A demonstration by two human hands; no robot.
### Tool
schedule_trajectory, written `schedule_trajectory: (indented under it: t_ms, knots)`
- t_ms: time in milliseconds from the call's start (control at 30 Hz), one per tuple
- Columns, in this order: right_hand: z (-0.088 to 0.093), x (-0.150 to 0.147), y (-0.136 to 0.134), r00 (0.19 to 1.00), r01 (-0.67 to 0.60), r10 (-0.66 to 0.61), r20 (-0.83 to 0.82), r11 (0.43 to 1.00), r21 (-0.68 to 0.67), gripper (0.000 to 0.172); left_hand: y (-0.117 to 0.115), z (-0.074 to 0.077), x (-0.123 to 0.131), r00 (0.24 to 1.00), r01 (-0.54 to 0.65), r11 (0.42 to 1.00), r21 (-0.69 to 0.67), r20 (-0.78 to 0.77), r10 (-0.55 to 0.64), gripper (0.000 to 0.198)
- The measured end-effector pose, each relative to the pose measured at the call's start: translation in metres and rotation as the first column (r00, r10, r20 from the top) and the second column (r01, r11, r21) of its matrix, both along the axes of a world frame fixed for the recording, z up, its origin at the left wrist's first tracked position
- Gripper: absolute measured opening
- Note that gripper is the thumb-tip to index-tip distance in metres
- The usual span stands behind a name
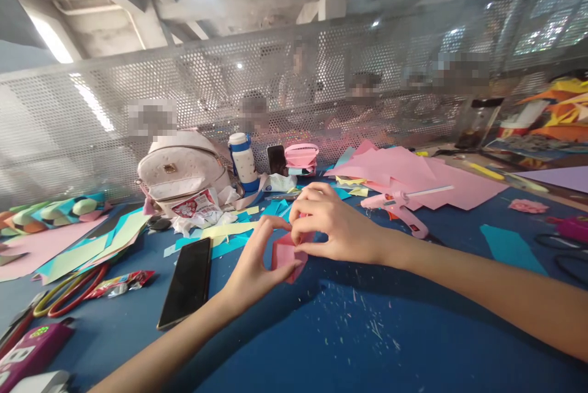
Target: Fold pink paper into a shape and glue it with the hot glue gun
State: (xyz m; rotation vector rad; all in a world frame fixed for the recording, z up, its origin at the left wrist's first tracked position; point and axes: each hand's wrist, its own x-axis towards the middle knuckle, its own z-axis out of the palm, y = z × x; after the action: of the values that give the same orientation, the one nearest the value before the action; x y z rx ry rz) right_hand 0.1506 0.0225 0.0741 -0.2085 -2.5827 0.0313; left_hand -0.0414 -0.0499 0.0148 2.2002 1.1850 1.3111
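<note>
A small folded piece of pink paper (282, 252) is held between both hands above the blue table. My left hand (260, 258) grips its near left side, thumb underneath and fingers curled over the top. From the right, my right hand (324, 221) pinches the paper's upper edge with bent fingers, which hide part of it. Just left of my left hand lies a black phone (187, 283), screen up. A pink glue gun (397, 204) rests beyond my right wrist.
Behind stand a pale backpack (184, 163) and a water bottle (243, 163) before a perforated metal screen (206, 93). Pink paper sheets (413, 172) spread at back right. Scissors (68, 295) and a purple power strip (34, 350) lie left. Paper scraps litter the blue table (321, 350). People sit beyond the screen.
</note>
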Motion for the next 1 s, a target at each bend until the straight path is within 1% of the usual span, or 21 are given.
schedule_trajectory:
  t_ms: [133, 267, 367, 433, 500, 567, 733, 800, 933, 1000]
  knots:
    - [-0.006, -0.003, 0.008, 0.985, 0.078, -0.093, -0.146, 0.991, -0.110, 0.009, 0.002, -0.004, -0.005, 0.995, -0.102, 0.987, 0.123, -0.004, 0.103, 0.031]
    - [-0.019, -0.009, 0.014, 0.959, 0.064, -0.131, -0.251, 0.964, -0.259, 0.011, 0.005, -0.012, -0.013, 0.986, -0.163, 0.970, 0.183, -0.009, 0.167, 0.036]
    - [-0.029, -0.013, 0.015, 0.939, 0.037, -0.170, -0.299, 0.915, -0.402, 0.013, 0.007, -0.016, -0.017, 0.988, -0.148, 0.966, 0.213, -0.013, 0.154, 0.037]
    - [-0.033, -0.014, 0.015, 0.938, 0.023, -0.191, -0.290, 0.867, -0.497, 0.014, 0.008, -0.018, -0.018, 0.989, -0.139, 0.966, 0.218, -0.020, 0.147, 0.036]
    - [-0.034, -0.015, 0.016, 0.945, 0.009, -0.189, -0.268, 0.832, -0.555, 0.015, 0.008, -0.019, -0.019, 0.989, -0.133, 0.967, 0.216, -0.034, 0.143, 0.036]
    - [-0.034, -0.014, 0.017, 0.952, -0.005, -0.172, -0.254, 0.819, -0.573, 0.015, 0.008, -0.019, -0.018, 0.990, -0.126, 0.968, 0.215, -0.040, 0.138, 0.036]
    - [-0.031, -0.013, 0.017, 0.957, -0.023, -0.151, -0.248, 0.812, -0.583, 0.014, 0.008, -0.019, -0.016, 0.993, -0.114, 0.973, 0.200, -0.016, 0.120, 0.036]
    - [-0.031, -0.012, 0.016, 0.954, -0.032, -0.151, -0.258, 0.807, -0.590, 0.011, 0.008, -0.020, -0.016, 0.991, -0.135, 0.977, 0.163, 0.017, 0.134, 0.034]
    - [-0.033, -0.013, 0.016, 0.944, -0.058, -0.150, -0.293, 0.800, -0.597, 0.008, 0.009, -0.025, -0.016, 0.972, -0.212, 0.975, 0.064, 0.119, 0.204, 0.034]
    - [-0.034, -0.013, 0.016, 0.940, -0.073, -0.147, -0.307, 0.794, -0.603, 0.007, 0.010, -0.026, -0.016, 0.969, -0.213, 0.976, 0.043, 0.139, 0.206, 0.032]
